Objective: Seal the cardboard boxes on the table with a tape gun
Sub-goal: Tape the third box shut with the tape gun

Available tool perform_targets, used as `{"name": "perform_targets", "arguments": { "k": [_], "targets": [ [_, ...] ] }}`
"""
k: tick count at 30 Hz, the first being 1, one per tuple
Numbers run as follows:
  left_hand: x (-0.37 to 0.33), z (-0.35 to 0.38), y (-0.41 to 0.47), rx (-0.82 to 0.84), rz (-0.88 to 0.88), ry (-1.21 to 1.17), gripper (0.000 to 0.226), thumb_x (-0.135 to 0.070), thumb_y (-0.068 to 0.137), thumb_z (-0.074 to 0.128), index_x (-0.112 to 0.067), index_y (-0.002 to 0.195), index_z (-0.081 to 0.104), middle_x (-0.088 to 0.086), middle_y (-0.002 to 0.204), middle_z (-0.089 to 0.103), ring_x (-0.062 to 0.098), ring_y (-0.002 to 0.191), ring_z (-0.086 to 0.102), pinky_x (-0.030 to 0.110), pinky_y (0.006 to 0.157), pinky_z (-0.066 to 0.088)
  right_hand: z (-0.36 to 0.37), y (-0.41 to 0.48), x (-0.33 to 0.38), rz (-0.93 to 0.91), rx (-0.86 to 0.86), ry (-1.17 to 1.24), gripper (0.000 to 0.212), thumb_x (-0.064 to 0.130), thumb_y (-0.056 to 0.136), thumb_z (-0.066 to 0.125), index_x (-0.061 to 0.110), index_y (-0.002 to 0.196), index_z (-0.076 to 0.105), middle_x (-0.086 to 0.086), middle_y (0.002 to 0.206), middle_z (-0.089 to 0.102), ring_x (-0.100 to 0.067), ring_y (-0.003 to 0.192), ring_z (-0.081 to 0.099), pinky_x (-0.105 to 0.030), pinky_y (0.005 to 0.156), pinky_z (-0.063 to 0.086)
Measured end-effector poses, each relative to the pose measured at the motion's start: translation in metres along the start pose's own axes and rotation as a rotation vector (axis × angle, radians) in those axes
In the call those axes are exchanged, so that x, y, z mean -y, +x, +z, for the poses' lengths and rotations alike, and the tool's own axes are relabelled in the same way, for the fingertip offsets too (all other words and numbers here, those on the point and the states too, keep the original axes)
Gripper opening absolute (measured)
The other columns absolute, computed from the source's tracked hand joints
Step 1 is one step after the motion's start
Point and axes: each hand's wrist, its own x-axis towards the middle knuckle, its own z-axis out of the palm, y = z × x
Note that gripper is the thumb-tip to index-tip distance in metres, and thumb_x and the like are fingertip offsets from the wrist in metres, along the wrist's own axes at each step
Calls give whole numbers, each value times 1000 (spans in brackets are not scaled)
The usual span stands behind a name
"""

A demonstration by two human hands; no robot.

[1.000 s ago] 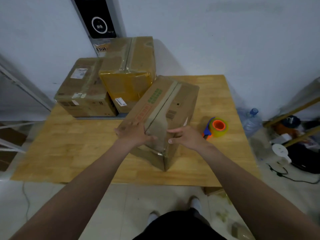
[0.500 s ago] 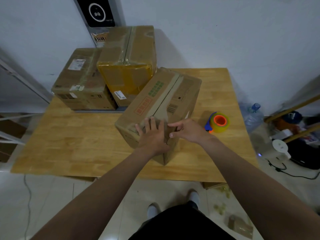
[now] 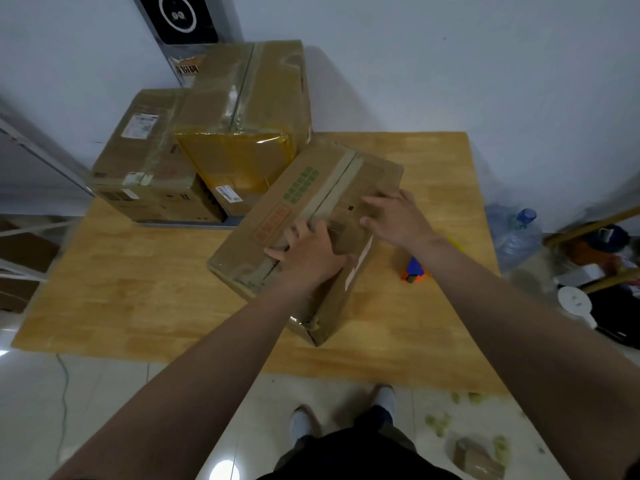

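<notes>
Pressing down along the top seam of the front box (image 3: pixel 311 216): both hands lie flat on it, neither gripping anything. Left hand (image 3: pixel 311 256) is open, palm down over the near end of the taped centre seam, fingers spread across the tape strip. Right hand (image 3: pixel 394 216) is open too, fingers extended over the right flap, toward the far end.

Step in hand, by my reading: smoothing the tape already laid on this box, or holding the flaps shut; I cannot tell which.

Tape gun (image 3: pixel 414 270) lies on the table (image 3: pixel 104 289) just right of the box, partly hidden behind the right forearm; only its blue and orange end shows. Not held.

Next move likely calls for one hand to leave the box and reach right for the tape gun, the other holding the flaps level.

Containers: all flaps closed, contents not visible. Two more boxes stand at the table's far left, a low box (image 3: pixel 145 161) and a tall box (image 3: pixel 249 109) wrapped in yellowish tape, touching each other. Both appear already taped.
</notes>
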Motion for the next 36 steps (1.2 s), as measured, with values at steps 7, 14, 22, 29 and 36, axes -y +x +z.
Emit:
{"name": "perform_targets", "arguments": {
  "k": [7, 14, 22, 29, 36],
  "targets": [
    [-25, -17, 36, 173, -165, -55, 109, -67, 61, 87, -54, 146, 20, 10, 156, 0, 48, 145, -3, 83, 101, 28, -26, 79, -17, 83, 62, -9, 77, 70, 90, 54, 43, 157, 27, 1, 169, 13, -35, 154, 3, -57, 122, 14],
    [-24, -22, 45, 243, -183, -77, 106, -61, 57, 93, -57, 138, 24, 5, 150, -3, 45, 144, -6, 77, 106, 32, -30, 89, -18, 62, 67, 129, 78, 63, 88, 65, 37, 156, 36, -9, 152, 34, -40, 136, 32, -47, 114, 33],
    [14, -22, 20, 239, -87, -46, 103, -64, 53, 92, -63, 132, 25, 0, 146, 4, 40, 140, 1, 75, 106, 32, -28, 47, -4, 80, 137, 20, 75, 60, 97, 53, 32, 160, 25, -16, 153, 31, -43, 133, 42, -45, 107, 39],
    [78, -31, -15, 231, 131, 93, 105, -61, 63, 88, -67, 146, 23, -6, 152, 15, 30, 146, 11, 74, 112, 20, -13, -38, 25, 226, 124, -54, 76, 66, 93, 54, 35, 157, 28, -20, 140, 45, -41, 117, 55, -48, 95, 46],
    [140, -52, -32, 117, 213, 338, 85, -30, 77, 84, -39, 150, 43, -4, 152, 44, 28, 135, 46, 55, 105, 47, 14, -125, 96, 293, 80, -273, 51, 73, 86, 55, 30, 110, 68, -2, 112, 68, -30, 117, 59, -56, 108, 30]
  ]
}}
